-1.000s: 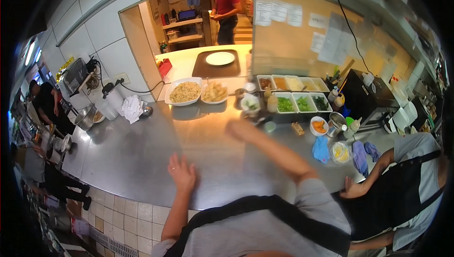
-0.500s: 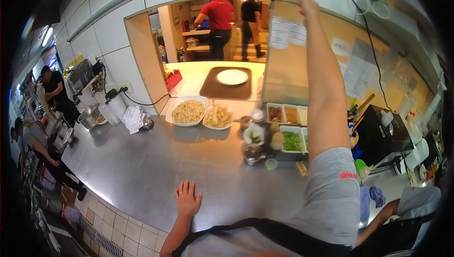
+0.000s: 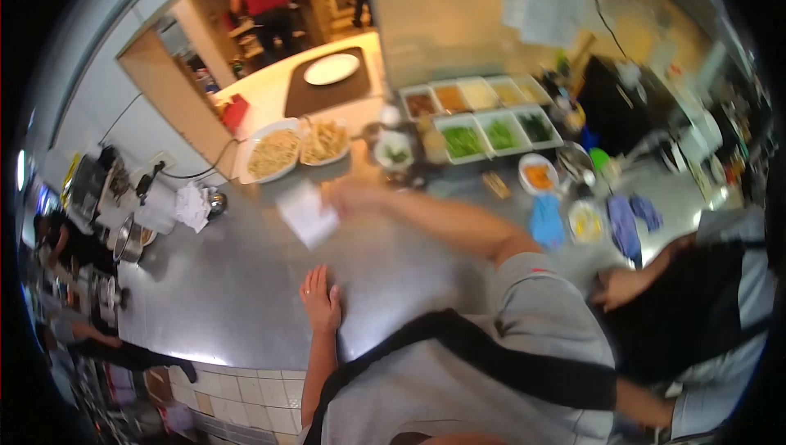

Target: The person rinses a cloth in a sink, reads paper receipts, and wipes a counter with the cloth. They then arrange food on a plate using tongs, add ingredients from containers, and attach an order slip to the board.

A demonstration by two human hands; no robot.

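A white paper slip (image 3: 308, 214) is gripped by my right hand (image 3: 350, 198), which is blurred and reaches leftward over the steel counter (image 3: 221, 298). My left hand (image 3: 320, 299) rests flat on the counter, a ring on one finger, holding nothing. Beyond the slip stand a white dish of rice (image 3: 273, 155) and a smaller dish of pale fried pieces (image 3: 325, 141), side by side. A heap of crumpled paper slips (image 3: 194, 206) lies at the counter's left, beside a small metal object.
A brown tray (image 3: 301, 98) bears a white plate (image 3: 332, 69) in the pass window. Topping containers (image 3: 461, 141) line the back right. A co-worker in a black apron (image 3: 679, 322) stands at the right. A metal bowl (image 3: 128, 240) sits at the far left.
My right hand has come down from the papers high on the wall and now holds a white slip over the counter. My left hand stays on the counter. The view has turned and tilted.
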